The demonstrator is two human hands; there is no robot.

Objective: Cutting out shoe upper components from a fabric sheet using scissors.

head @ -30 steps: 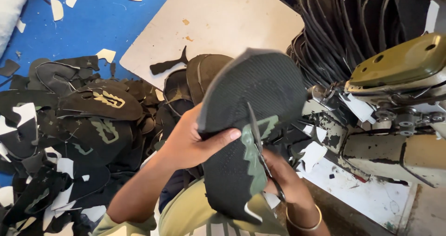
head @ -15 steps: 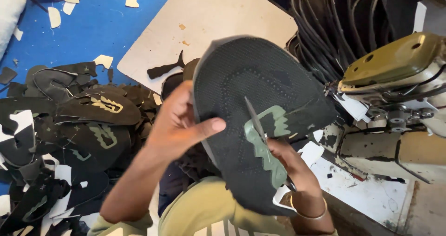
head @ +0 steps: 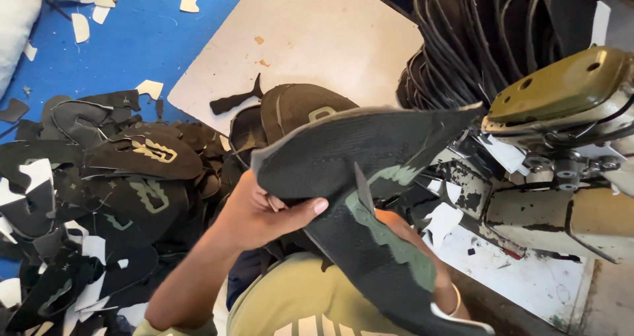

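The black shoe upper (head: 370,197) hides most of the right hand (head: 422,243).

We see a black knitted shoe upper (head: 343,157) with a fine ribbed texture, a pale sage-green patch running down its middle and a white edge at its lower end. Left of it, the heap of cut shoe pieces (head: 125,177) is black too, some bearing olive-tan emblems, with white scraps mixed in. The floor (head: 132,38) beyond that heap is bright blue, dotted with cream offcuts. Above the upper, the board (head: 317,38) is pale beige. Right of the upper, the sewing machine (head: 561,111) is olive-gold over chipped cream and black paint.
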